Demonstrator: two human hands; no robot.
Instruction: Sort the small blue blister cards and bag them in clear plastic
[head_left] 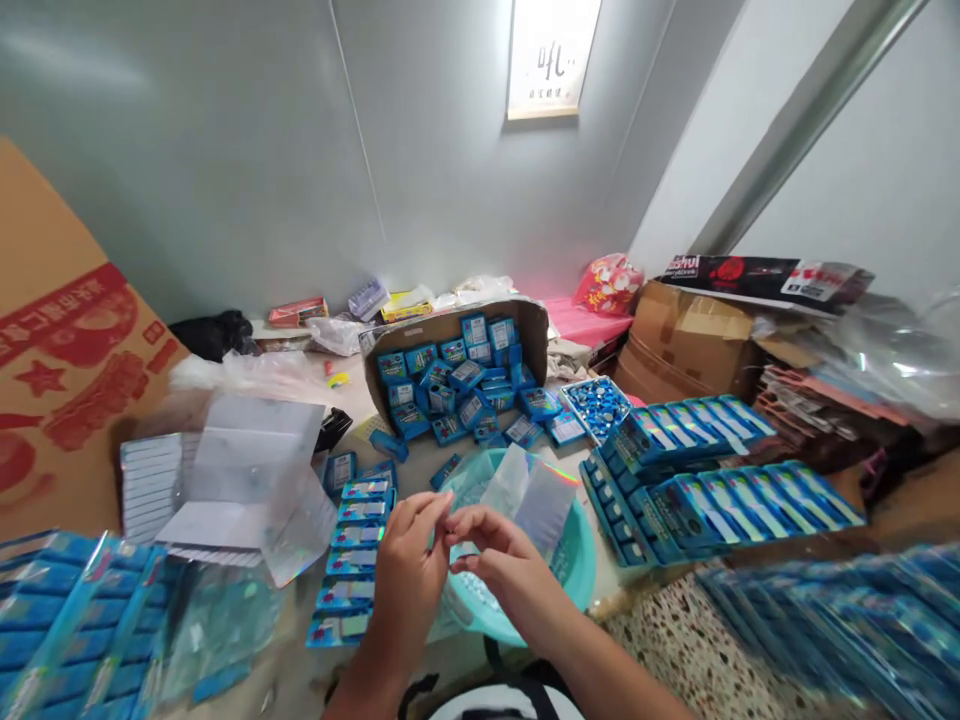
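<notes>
My left hand [409, 575] and my right hand [501, 560] meet above a teal plastic basin [577, 570]. Both pinch a clear shiny plastic sleeve [536, 495] that stands up between them, its lower edge at my fingertips. What lies inside the sleeve I cannot make out. A column of small blue packets [352, 555] lies just left of my left hand. The basin holds more clear plastic and small pieces.
A tipped cardboard box [525, 325] spills several blue packets [457, 385]. Rows of blue boxed goods [720, 490] lie at the right, more at both lower corners. White sleeve stacks [225, 480] sit left, a big carton [52, 350] behind them. Cartons [686, 345] stand far right.
</notes>
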